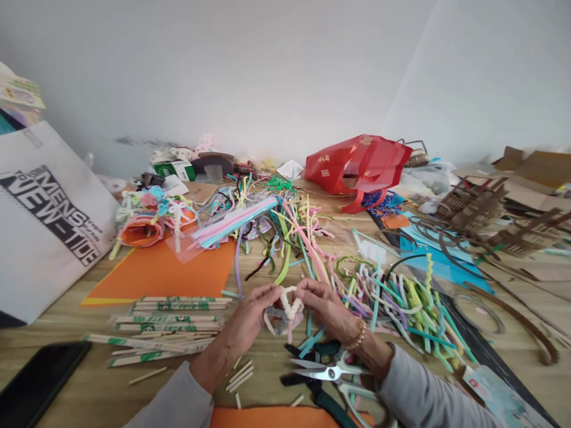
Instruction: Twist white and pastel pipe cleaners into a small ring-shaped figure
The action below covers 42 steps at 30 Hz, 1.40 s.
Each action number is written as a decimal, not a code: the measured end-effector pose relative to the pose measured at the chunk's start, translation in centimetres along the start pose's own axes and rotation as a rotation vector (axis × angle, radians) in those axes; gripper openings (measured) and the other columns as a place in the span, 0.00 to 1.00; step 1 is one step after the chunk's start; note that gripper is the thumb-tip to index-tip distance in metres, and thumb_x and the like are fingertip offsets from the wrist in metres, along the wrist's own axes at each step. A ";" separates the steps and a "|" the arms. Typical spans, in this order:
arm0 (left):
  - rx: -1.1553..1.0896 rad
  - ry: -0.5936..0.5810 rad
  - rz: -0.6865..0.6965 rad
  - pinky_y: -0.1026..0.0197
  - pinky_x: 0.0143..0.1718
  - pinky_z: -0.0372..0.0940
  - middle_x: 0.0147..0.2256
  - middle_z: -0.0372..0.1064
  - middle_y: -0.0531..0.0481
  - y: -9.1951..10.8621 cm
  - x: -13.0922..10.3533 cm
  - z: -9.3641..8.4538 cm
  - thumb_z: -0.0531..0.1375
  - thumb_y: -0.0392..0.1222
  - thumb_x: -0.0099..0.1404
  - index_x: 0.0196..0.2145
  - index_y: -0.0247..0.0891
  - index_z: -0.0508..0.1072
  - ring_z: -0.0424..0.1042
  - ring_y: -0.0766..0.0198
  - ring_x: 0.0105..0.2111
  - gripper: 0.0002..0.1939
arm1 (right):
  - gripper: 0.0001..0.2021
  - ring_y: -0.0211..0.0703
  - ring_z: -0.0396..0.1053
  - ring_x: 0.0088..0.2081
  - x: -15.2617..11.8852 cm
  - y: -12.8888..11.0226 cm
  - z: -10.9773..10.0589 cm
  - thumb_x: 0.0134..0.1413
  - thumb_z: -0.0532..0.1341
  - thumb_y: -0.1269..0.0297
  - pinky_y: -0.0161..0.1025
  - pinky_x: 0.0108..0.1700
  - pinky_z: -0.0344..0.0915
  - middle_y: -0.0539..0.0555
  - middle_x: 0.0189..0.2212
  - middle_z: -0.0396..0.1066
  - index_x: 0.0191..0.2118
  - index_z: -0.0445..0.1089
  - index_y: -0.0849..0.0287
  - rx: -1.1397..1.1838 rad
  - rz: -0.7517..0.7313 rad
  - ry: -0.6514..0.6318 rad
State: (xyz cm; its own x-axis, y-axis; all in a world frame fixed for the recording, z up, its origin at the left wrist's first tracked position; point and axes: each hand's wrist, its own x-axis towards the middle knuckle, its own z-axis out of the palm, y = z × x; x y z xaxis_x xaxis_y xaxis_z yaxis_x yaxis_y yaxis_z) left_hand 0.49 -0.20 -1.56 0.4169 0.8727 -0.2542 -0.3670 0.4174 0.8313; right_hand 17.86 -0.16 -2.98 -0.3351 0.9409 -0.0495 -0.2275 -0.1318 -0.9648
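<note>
My left hand (pixel 253 316) pinches the left side of a small twisted loop piece (pixel 292 309) made of fuzzy white, grey and pink pipe cleaner. On its right side, the fingers of my right hand (pixel 325 306) close on the white part near the top. The piece hangs between both hands above the table. Below my right hand lie open scissors (pixel 332 373) with pale handles, across a dark-handled tool (pixel 328 407). Cut wooden stick pieces (pixel 241 377) are on the table below my left hand.
Wrapped chopsticks (pixel 169 324) and a black phone (pixel 42 380) lie left. Orange sheets (pixel 165 273) lie behind them. Pipe cleaners (pixel 414 303) spread right and centre. A red bag (pixel 357 163), a white bag (pixel 53 220) and woven baskets (pixel 477 205) stand around.
</note>
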 end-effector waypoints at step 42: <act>0.304 -0.088 -0.015 0.66 0.26 0.56 0.22 0.65 0.54 0.6 0.8 -0.2 0.63 0.51 0.57 0.26 0.34 0.72 0.61 0.68 0.22 0.15 | 0.13 0.31 0.60 0.21 0.4 -0.7 0.5 0.43 0.68 0.60 0.29 0.26 0.56 0.46 0.18 0.65 0.22 0.67 0.63 0.361 0.172 -0.064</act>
State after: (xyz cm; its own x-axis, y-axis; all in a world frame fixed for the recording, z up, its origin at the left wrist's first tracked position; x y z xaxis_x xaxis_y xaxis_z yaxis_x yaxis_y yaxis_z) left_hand 0.42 0.81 -1.33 0.4960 0.8360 -0.2347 -0.1002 0.3236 0.9409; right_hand 17.47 0.13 -2.19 -0.4500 0.8757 -0.1751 -0.4659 -0.3976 -0.7905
